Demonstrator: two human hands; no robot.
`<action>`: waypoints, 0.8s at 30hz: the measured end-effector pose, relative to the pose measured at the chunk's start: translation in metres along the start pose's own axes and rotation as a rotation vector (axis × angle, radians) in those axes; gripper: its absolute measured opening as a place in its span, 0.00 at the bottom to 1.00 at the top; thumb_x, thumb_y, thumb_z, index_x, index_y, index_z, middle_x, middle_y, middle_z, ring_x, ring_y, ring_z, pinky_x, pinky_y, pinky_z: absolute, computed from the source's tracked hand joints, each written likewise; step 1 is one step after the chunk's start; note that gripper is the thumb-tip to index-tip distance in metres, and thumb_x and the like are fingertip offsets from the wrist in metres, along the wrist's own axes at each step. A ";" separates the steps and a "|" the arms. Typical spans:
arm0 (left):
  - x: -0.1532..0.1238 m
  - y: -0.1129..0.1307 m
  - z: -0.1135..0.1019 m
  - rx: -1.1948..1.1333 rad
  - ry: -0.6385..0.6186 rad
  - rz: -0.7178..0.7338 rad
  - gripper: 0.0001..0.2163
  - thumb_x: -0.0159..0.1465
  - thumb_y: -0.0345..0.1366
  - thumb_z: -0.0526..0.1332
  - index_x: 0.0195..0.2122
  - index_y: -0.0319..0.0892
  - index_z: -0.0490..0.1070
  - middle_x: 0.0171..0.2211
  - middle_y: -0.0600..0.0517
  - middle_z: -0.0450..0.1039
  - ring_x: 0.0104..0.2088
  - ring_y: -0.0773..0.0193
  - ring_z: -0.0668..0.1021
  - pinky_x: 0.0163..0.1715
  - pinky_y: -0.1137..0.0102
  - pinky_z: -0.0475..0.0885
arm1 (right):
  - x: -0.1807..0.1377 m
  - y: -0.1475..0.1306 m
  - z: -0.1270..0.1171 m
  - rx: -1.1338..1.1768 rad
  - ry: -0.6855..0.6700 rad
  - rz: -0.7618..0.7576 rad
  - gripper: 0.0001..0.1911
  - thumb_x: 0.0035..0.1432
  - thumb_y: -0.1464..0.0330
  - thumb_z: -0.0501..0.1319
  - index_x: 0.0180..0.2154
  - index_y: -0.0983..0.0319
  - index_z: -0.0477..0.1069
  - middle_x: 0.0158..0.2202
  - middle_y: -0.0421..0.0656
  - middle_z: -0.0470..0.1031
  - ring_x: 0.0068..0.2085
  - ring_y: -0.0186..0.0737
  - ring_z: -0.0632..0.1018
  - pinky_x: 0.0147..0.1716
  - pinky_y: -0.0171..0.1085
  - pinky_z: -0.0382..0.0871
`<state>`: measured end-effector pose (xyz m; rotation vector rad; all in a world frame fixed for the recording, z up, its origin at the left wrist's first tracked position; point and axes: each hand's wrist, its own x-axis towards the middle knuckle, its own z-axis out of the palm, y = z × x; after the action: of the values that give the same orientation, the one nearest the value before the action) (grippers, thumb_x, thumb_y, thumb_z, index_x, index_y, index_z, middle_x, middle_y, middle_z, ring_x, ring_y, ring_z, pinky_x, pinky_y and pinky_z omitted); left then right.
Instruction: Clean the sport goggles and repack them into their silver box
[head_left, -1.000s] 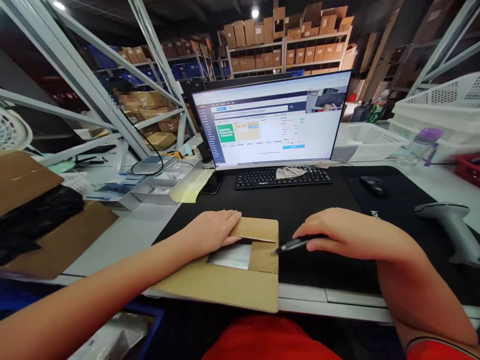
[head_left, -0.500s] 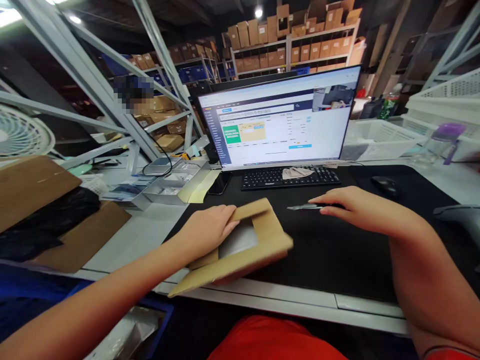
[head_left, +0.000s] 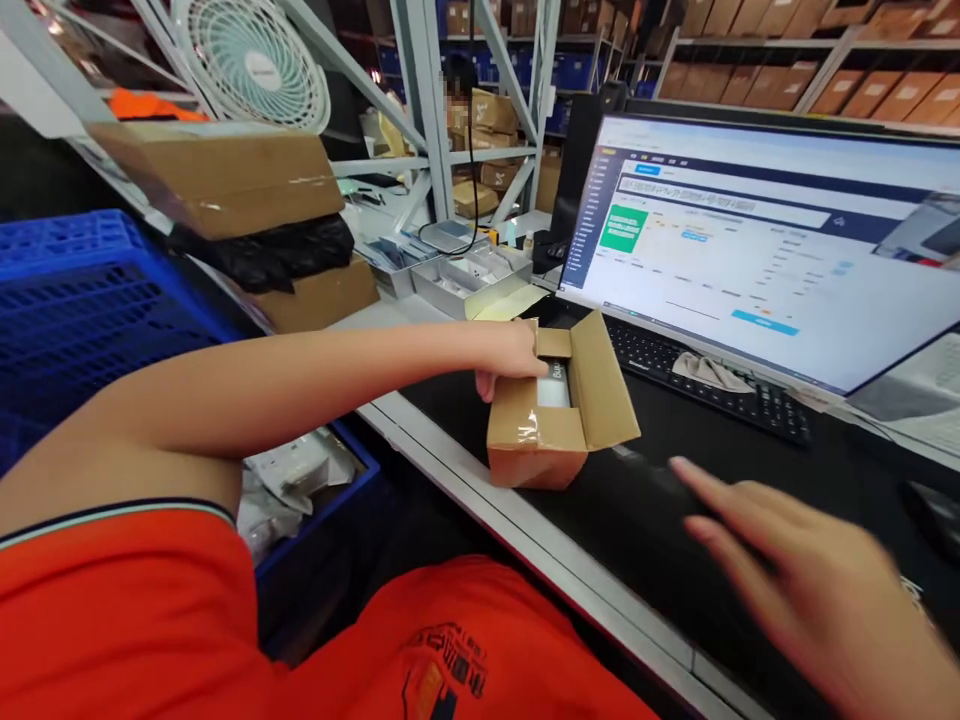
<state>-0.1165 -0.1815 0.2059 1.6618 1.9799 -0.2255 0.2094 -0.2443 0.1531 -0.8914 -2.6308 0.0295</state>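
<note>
A small cardboard box [head_left: 536,465] stands on the black desk mat, its top flaps raised. My left hand [head_left: 514,352] grips the box at its far left side, with fingers at the opening. Inside lies a white and dark item [head_left: 553,388] with some lettering; the rest of it is hidden. To the right of the box, my right hand [head_left: 795,560] is smeared by motion, palm down over the mat. A blurred utility knife [head_left: 624,454] points from its fingers toward the box; the handle is hard to make out.
Behind the mat stand a monitor [head_left: 712,240] and a keyboard [head_left: 652,357] with a crumpled cloth [head_left: 711,372] on it. A sectioned tray [head_left: 476,280] sits at the back left. Blue crates [head_left: 97,270], a large carton [head_left: 225,180] and a fan [head_left: 255,65] are on the left.
The view has swung left. My left hand has turned the box and set it more upright on the mat. My right hand, with the knife, has come nearer to me.
</note>
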 end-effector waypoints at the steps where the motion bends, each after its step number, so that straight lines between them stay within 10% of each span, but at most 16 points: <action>1: 0.000 0.001 0.000 0.010 0.005 0.003 0.38 0.63 0.45 0.55 0.65 0.15 0.52 0.21 0.39 0.79 0.21 0.52 0.81 0.23 0.68 0.75 | 0.007 -0.019 0.013 -0.035 -0.004 -0.055 0.23 0.71 0.64 0.53 0.65 0.57 0.64 0.35 0.45 0.79 0.27 0.39 0.79 0.22 0.37 0.67; 8: 0.004 -0.004 0.003 -0.016 0.031 0.026 0.41 0.64 0.46 0.54 0.67 0.14 0.47 0.22 0.40 0.79 0.20 0.51 0.81 0.23 0.68 0.74 | 0.030 -0.064 0.071 -0.396 0.161 -0.198 0.19 0.70 0.70 0.53 0.59 0.64 0.72 0.24 0.40 0.71 0.22 0.36 0.71 0.21 0.41 0.52; 24: 0.008 -0.043 0.017 -0.362 0.102 0.140 0.40 0.64 0.42 0.54 0.70 0.24 0.36 0.20 0.42 0.78 0.22 0.47 0.82 0.21 0.67 0.73 | 0.010 -0.067 0.048 -0.420 0.205 -0.127 0.19 0.73 0.66 0.51 0.59 0.63 0.71 0.25 0.39 0.69 0.23 0.35 0.69 0.24 0.40 0.49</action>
<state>-0.1537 -0.1920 0.1784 1.5870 1.8340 0.2604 0.1463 -0.2875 0.1211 -0.7983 -2.5305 -0.6323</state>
